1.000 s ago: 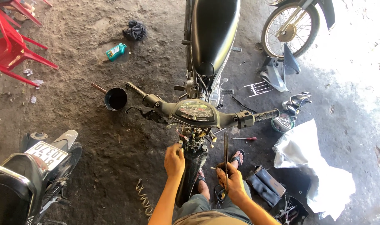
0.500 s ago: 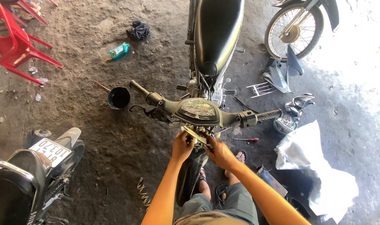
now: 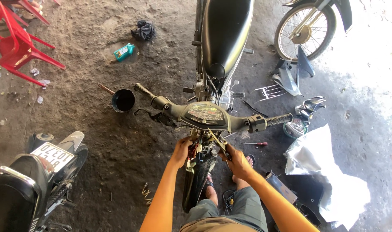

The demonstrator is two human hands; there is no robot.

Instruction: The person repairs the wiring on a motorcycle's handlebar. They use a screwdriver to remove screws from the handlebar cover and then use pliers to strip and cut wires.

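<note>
A stripped-down motorbike is being worked on from the front, seen from straight above, with the headlight cowl off so the wiring cluster under the handlebar is left exposed. The left hand is being pressed against the left side of that cluster, fingers curled around something in there, though exactly what is being gripped can't be made out. The right hand is being closed around a long thin tool, probably a screwdriver, whose tip is being angled up into the wiring just below the speedometer. So the work is being done right under the gauge, above the front wheel. A second red-handled screwdriver is lying on the dirt floor just right of the hands. Further out, a black pot is sitting on the ground left of the handlebar, a green oil bottle is lying beyond it, red plastic chairs are standing in the top left corner, and another bike is parked at the lower left.
</note>
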